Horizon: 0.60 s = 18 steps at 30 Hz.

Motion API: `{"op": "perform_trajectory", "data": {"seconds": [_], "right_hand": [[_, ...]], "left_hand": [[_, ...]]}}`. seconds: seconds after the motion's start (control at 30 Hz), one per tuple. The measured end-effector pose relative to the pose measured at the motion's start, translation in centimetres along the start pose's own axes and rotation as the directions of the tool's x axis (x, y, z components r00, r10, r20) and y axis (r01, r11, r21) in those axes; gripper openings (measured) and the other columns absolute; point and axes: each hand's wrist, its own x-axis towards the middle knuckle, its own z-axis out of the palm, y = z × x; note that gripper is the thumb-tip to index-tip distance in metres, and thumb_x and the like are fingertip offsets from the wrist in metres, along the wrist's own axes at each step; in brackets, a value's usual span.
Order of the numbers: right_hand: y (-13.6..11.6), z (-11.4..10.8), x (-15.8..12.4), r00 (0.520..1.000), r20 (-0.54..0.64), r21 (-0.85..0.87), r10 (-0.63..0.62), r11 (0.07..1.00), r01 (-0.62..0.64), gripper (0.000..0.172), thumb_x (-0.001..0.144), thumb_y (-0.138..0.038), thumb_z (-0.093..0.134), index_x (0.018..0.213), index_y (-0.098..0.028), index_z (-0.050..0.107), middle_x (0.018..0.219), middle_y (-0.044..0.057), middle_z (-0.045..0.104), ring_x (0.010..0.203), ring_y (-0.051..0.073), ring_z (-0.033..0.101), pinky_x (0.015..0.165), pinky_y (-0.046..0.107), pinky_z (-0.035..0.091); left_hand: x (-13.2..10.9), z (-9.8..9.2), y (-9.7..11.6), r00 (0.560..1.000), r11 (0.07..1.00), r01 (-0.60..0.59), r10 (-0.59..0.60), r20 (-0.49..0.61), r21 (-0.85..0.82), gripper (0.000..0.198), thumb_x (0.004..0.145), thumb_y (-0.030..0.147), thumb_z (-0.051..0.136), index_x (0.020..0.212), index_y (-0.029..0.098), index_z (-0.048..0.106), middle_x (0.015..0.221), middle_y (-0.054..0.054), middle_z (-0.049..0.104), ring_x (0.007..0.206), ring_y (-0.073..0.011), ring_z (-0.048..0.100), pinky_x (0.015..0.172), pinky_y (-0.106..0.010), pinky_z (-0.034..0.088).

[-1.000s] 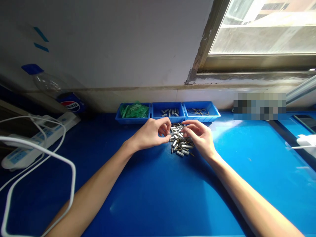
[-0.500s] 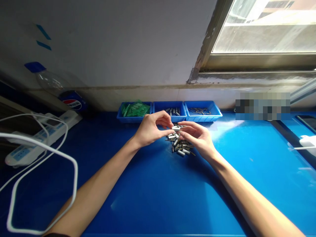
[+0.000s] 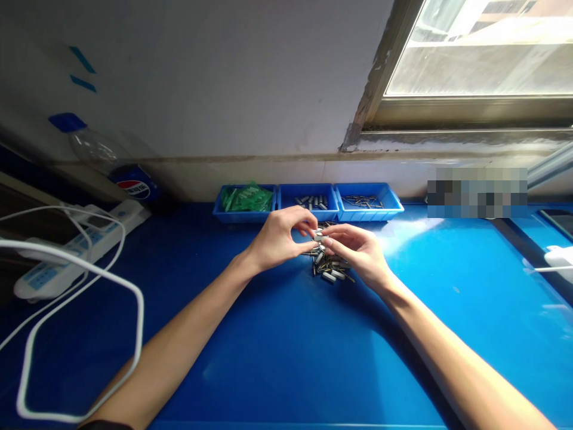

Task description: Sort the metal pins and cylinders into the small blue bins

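Over a pile of small metal parts (image 3: 329, 276), my two hands meet at the fingertips. Between them is a small silvery metal piece (image 3: 319, 237), partly covered by fingers. My left hand (image 3: 276, 240) pinches it from the left with thumb and index finger. From the other side, the thumb and fingers of my right hand (image 3: 362, 254) close on its right end. The pile mixes short silvery cylinders with thin, dark and brassy pin-like pieces; my hands hide part of it.
Behind the pile stand three joined blue bins: one with green plastic bags (image 3: 249, 197), one with silvery cylinders (image 3: 316, 202), one with thin pins (image 3: 363, 202). A power strip (image 3: 80, 251), white cable (image 3: 139, 310) and bottle (image 3: 134, 182) are at left. A phone-like object (image 3: 559, 224) lies at far right.
My left hand has shifted slightly right and down, bringing its fingertips closer to my right hand's at the silvery piece. My right hand has barely moved.
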Motion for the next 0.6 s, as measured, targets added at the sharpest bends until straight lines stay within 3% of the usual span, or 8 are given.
{"op": "perform_trajectory", "data": {"seconds": [0.1, 0.17, 0.3, 0.37, 0.5, 0.6], "right_hand": [[0.0, 0.0, 0.3, 0.997, -0.074, -0.078, -0.014, 0.997, 0.008, 0.034, 0.082, -0.052, 0.082, 0.098, -0.022, 0.079, 0.087, 0.006, 0.080, 0.073, 0.021, 0.074, 0.066, 0.033, 0.061], [0.1, 0.2, 0.7, 0.987, -0.147, -0.099, -0.058, 0.994, 0.043, 0.034, 0.083, -0.051, 0.082, 0.100, -0.022, 0.079, 0.092, 0.007, 0.081, 0.080, 0.023, 0.076, 0.075, 0.037, 0.064], [0.3, 0.7, 1.5, 0.969, -0.141, -0.075, -0.201, 0.979, 0.192, 0.050, 0.087, -0.044, 0.080, 0.132, -0.026, 0.070, 0.133, 0.008, 0.073, 0.119, 0.027, 0.072, 0.105, 0.044, 0.058], [0.6, 0.8, 1.6, 0.961, -0.126, -0.094, -0.245, 0.968, 0.235, 0.048, 0.090, -0.042, 0.077, 0.135, -0.027, 0.068, 0.141, 0.008, 0.069, 0.125, 0.026, 0.069, 0.110, 0.044, 0.056], [1.4, 0.4, 1.1, 0.961, -0.175, -0.149, -0.214, 0.971, 0.189, 0.023, 0.096, -0.039, 0.070, 0.113, -0.026, 0.076, 0.119, 0.005, 0.078, 0.111, 0.024, 0.074, 0.104, 0.042, 0.058], [1.6, -0.2, 0.7, 0.962, -0.192, -0.177, -0.194, 0.971, 0.161, 0.016, 0.095, -0.037, 0.069, 0.102, -0.025, 0.077, 0.108, 0.005, 0.079, 0.103, 0.024, 0.075, 0.098, 0.041, 0.059]], "left_hand": [[0.0, -0.6, -0.6, 0.994, 0.987, 0.059, -0.072, 0.080, 0.150, 0.015, 0.082, 0.021, 0.078, 0.094, 0.017, 0.070, 0.092, -0.004, 0.073, 0.080, -0.0163, 0.070, 0.074, -0.026, 0.056], [-0.1, -1.0, -1.1, 0.973, 0.968, 0.090, -0.136, 0.186, 0.235, 0.014, 0.083, 0.023, 0.077, 0.095, 0.017, 0.072, 0.089, -0.004, 0.074, 0.080, -0.0174, 0.069, 0.073, -0.026, 0.054], [-0.4, -1.3, -1.9, 0.939, 0.947, 0.105, -0.195, 0.284, 0.302, 0.012, 0.085, 0.023, 0.073, 0.096, 0.018, 0.075, 0.089, -0.005, 0.076, 0.078, -0.0174, 0.069, 0.070, -0.024, 0.052], [-0.6, -1.3, -2.0, 0.936, 0.945, 0.106, -0.200, 0.290, 0.309, 0.012, 0.085, 0.024, 0.073, 0.096, 0.018, 0.075, 0.088, -0.005, 0.076, 0.076, -0.0172, 0.069, 0.069, -0.023, 0.051], [-0.6, -1.4, -2.0, 0.917, 0.953, 0.095, -0.196, 0.346, 0.289, 0.011, 0.083, 0.025, 0.075, 0.092, 0.018, 0.075, 0.086, -0.004, 0.075, 0.075, -0.0169, 0.067, 0.068, -0.023, 0.049], [-0.5, -1.5, -1.8, 0.901, 0.947, 0.101, -0.218, 0.375, 0.306, 0.010, 0.083, 0.025, 0.075, 0.090, 0.018, 0.076, 0.086, -0.004, 0.075, 0.075, -0.0168, 0.067, 0.068, -0.024, 0.048]]}}
